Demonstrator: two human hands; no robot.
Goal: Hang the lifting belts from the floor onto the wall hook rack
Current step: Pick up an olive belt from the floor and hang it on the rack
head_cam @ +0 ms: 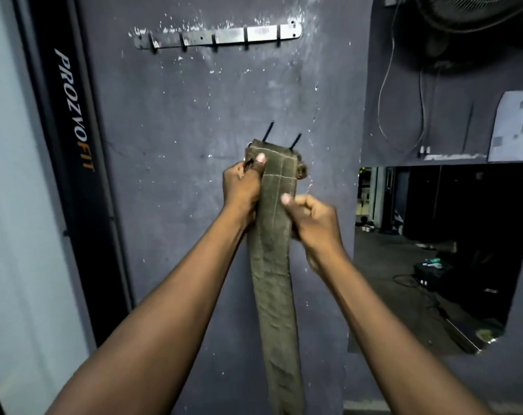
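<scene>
both hands [242,182] [311,217] gripping the olive belt [273,265] tight | belt top way below hook rack [218,37] | hooks bare

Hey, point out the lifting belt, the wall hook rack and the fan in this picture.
lifting belt [273,265]: head view, on the olive webbing midway down its hanging length.
wall hook rack [230,35]: head view, on the bare metal strip between two hooks.
fan [479,25]: head view, on its wire guard, top right.

One belt [273,265], two hands [242,187] [311,220], one rack [224,35] with five hooks [214,45], two black pegs [268,131], one fan [470,31].
</scene>
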